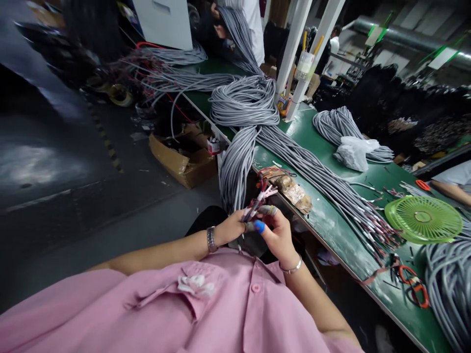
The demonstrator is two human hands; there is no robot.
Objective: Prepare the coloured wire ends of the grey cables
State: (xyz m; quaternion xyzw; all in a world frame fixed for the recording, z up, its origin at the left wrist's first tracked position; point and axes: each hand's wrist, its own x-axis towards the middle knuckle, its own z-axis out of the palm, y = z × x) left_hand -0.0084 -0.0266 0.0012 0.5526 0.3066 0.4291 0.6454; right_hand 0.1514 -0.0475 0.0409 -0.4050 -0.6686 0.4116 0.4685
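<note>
Green counter (300, 128) piled with grey cables (245, 100), left hand (231, 228) wrapped around wire ends (260, 197) beside the counter's edge, right hand (281, 239) curled just right of them, its grip unclear.

Wearer's hands (231, 228) (278, 235): two; white posts (292, 49) (324, 30): two; wristwatch (211, 239): one; bracelet (292, 266): one.

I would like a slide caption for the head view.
Left hand holding wire ends, right hand at them, beside a green bench.
</note>
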